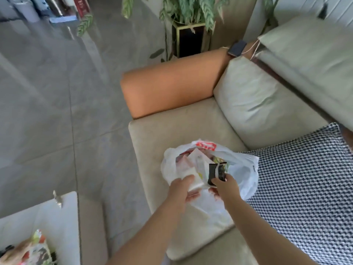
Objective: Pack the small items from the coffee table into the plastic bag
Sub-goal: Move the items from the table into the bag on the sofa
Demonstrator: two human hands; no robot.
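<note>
A white plastic bag [242, 175] with red print lies open on the beige sofa seat [162, 134]. Several packets show inside its mouth. My left hand [182, 190] grips a white packet [193, 175] together with the bag's near rim. My right hand [226, 186] pinches a small black packet [216, 172] over the bag's opening. At the lower left is the white coffee table [47, 222], with colourful snack packets [32, 249] lying on its near corner.
An orange armrest [170, 87] bounds the seat on the far side. A black-and-white woven cushion [305, 184] lies right of the bag. A phone [236, 47] rests on the sofa arm, beside a potted plant [189, 25]. Grey tiled floor [57, 92] spreads to the left.
</note>
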